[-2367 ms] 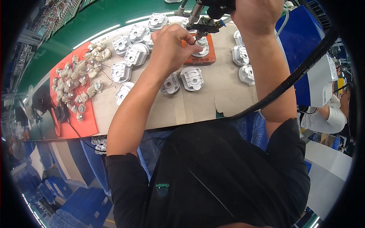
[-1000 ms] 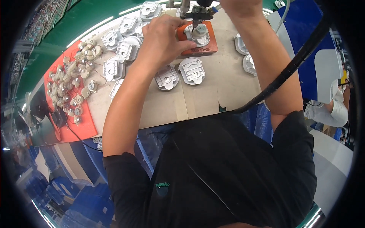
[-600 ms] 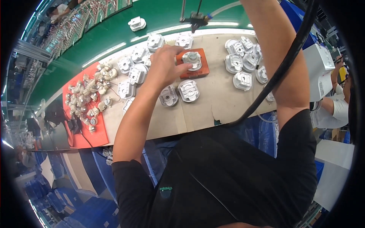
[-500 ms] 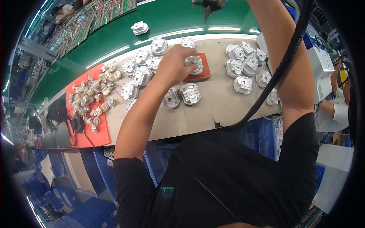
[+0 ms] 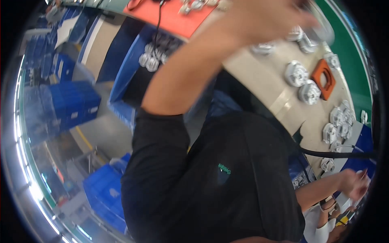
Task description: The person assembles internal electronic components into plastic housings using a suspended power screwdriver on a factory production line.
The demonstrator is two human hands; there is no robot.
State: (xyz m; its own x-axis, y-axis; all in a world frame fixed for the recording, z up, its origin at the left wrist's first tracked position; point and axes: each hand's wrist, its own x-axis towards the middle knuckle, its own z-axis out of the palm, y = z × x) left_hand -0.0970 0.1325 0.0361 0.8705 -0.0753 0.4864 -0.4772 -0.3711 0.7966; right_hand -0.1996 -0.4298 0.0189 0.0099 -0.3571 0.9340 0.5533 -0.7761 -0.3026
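Observation:
My left hand [image 5: 275, 18] is smeared by motion at the upper edge, above white plastic housings [image 5: 308, 43] on the table. A blurred whitish shape [image 5: 324, 31] lies by its fingertips; whether the hand holds it I cannot tell. The orange block [image 5: 324, 79] shows a bare round hole, with two white housings [image 5: 303, 83] beside it. At the lower right, my right hand [image 5: 355, 185] has its fingers curled. What is between them, if anything, is too small to make out.
More housings [image 5: 340, 121] cluster right of the block, by a black hose [image 5: 336, 154]. A green belt [image 5: 358, 60] runs behind the table. Small parts lie on a red mat [image 5: 174, 16]. Below stands a blue bin [image 5: 121, 87] of parts. A co-worker's white sleeve [image 5: 314, 229] is close at right.
The view has swung round. The housing has left the orange block, and my left hand has moved left from it. My right arm has come down from the far side to the lower right.

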